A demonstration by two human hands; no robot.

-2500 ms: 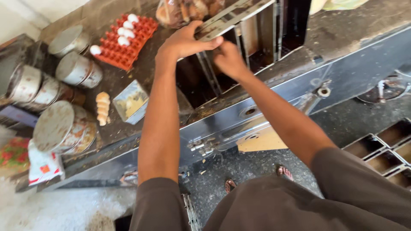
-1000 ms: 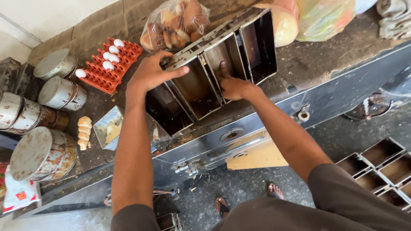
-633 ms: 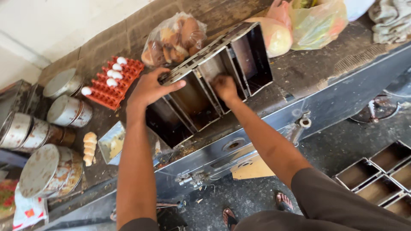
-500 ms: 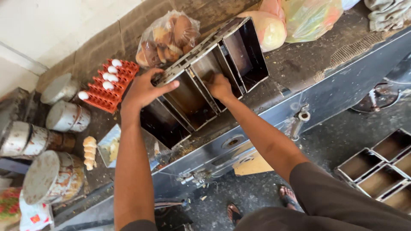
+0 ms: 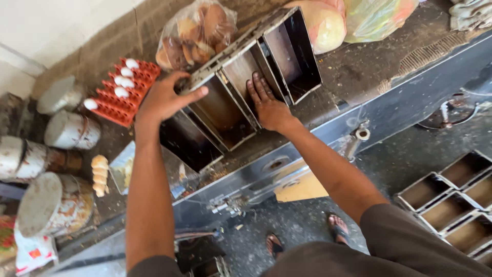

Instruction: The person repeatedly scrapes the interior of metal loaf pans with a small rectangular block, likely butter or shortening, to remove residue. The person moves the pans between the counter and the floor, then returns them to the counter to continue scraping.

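A dark metal set of joined loaf tins [image 5: 225, 107] is tipped on its side on the worktop [image 5: 359, 77], its open mouths facing me. My left hand [image 5: 166, 100] grips the upper left rim of the tin set. My right hand [image 5: 266, 102] reaches into one of the middle tins, fingers flat against its inner wall. Both forearms stretch out over the metal front of the counter.
A red egg tray [image 5: 120, 92] with a few white eggs lies to the left, by several metal cans [image 5: 69, 131]. A clear bag of buns [image 5: 197, 33] and coloured bags [image 5: 376, 18] sit behind. More tin sets [image 5: 451, 197] rest on the floor at right.
The tin set came down from being held up and now lies on its side on the worktop. My right hand has slid into a middle tin; my left stays on the rim.
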